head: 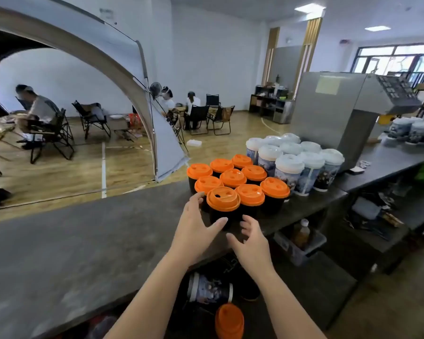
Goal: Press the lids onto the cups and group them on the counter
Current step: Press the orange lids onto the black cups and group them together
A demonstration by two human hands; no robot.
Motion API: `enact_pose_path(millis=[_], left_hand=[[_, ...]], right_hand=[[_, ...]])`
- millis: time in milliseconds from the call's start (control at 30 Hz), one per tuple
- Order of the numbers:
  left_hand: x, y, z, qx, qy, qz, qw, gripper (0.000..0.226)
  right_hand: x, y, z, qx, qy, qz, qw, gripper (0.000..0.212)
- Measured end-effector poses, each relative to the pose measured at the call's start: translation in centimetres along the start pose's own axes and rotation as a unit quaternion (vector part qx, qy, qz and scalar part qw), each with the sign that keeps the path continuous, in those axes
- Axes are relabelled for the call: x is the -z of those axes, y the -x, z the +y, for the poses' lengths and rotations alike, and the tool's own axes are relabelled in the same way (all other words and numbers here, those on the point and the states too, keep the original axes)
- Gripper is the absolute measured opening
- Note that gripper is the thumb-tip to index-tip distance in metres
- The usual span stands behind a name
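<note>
Left hand: my left hand [195, 222] is out over the worktop [59, 253], fingers spread and straight, gripping nothing. Fingertips lie at the left side of the nearest cup; thumb points toward its base. Touching or just short of it, I cannot tell.
Right hand: my right hand [251, 238] sits just beside the left, fingers loosely curved, palm turned inward, holding nothing. It is just short of the same cup, on its near right side.
Hands together: close to each other but apart, flanking the front cup.
Nearest cup: black cup [222, 216] with an orange lid [223, 198] on top, standing upright directly beyond both hands.
Orange group: the other orange-lidded black cups [233, 178] are packed tight in rows beyond the nearest cup, lids on, sides touching or nearly so.
White group: printed cups with white lids [289, 165] are clustered beyond and right of my right hand, just beside the orange group.
Machine: a grey metal machine [328, 113] stands farther right, beyond the white group.
Below my forearms: a printed cup lying on its side [208, 288] and a stack of orange lids [229, 321], under the worktop edge.
</note>
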State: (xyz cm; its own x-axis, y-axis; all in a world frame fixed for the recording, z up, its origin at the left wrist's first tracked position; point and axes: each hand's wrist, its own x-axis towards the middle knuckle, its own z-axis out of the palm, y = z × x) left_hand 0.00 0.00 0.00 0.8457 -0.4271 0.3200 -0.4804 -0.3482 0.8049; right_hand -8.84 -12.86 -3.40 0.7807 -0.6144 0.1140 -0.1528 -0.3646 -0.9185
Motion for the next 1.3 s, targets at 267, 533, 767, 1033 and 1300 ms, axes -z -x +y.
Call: enact_pose_path(millis=[267,533,767,1033,1300], left_hand=[[-3.5,-4.3,1.4,0.031,-0.085,0.0,0.996,0.1],[-0.7,-1.8,0.1,0.026,-0.124,0.109,0.986,0.077],[7.2,1.6,-2.3,0.088,-0.135,0.209,0.965,0.069],[12.2,2.2,-5.5,0.176,-0.116,0.206,0.955,0.106],[12.0,1.4,-7.1,0.19,-0.085,0.173,0.963,0.112]], right_hand=[[-0.3,-4.2,1.4,0.001,-0.058,-0.074,0.996,0.062],[-2.6,-4.6,0.3,0.088,-0.091,-0.135,0.983,0.057],[-11.3,-4.3,-4.5,0.156,-0.117,-0.227,0.954,0.065],[-17.2,-2.6,-6.3,0.175,-0.069,-0.281,0.941,0.074],[-18.1,-1.2,-6.7,0.164,-0.048,-0.253,0.952,0.074]])
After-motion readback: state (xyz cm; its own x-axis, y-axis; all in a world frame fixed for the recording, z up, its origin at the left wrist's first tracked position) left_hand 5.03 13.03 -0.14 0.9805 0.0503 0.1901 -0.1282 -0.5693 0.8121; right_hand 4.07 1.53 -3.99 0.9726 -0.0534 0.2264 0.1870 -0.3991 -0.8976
